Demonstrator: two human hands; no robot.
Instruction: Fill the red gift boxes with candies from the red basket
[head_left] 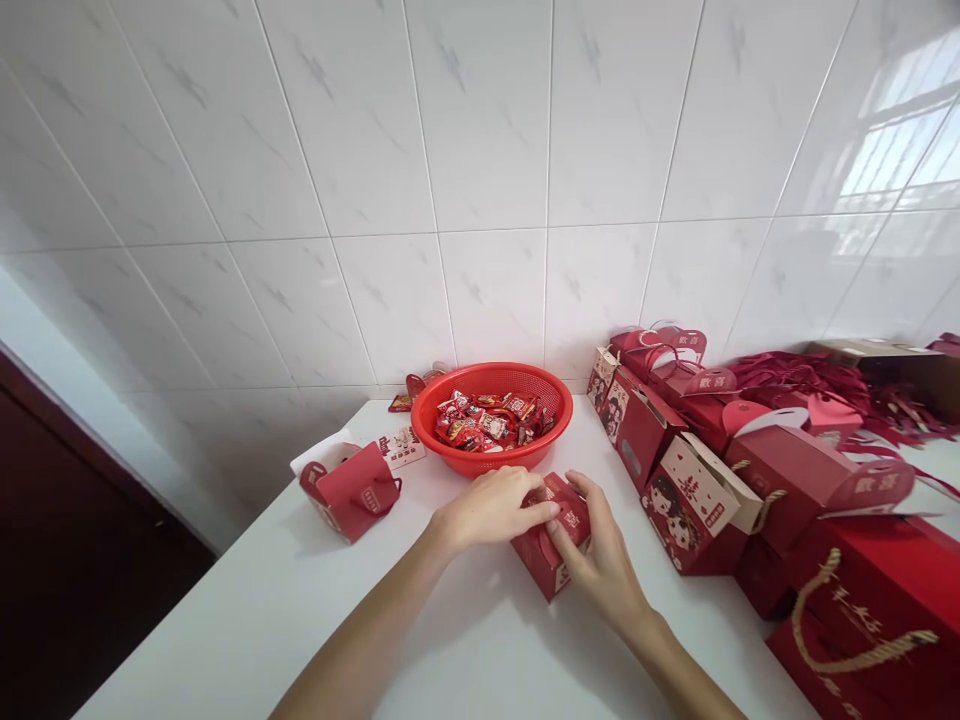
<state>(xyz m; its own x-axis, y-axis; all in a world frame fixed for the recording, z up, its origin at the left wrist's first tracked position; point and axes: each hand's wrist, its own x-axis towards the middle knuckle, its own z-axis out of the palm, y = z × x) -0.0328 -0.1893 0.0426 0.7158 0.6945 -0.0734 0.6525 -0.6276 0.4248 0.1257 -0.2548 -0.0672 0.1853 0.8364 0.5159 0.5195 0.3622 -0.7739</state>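
Observation:
A small red gift box [538, 562] stands on the white table, its top folded down. Both hands rest on that top, with the thumbs close together near its middle. My left hand [495, 505] comes over the box's left side, fingers curled on the far edge. Around the right side lies my right hand [596, 545], fingers bent over the edge. Just behind the box is a red plastic basket [491, 463] holding wrapped candies [491, 425]. Another red box [356, 495], its top open, sits to the left.
Rows of red gift boxes [690, 505] fill the right side, some with rope handles. Dark red ribbons [799, 380] and an open carton [885, 352] lie at the back right. A tiled wall [495, 290] bounds the table [300, 620]. A printed card [403, 447] lies left of the basket.

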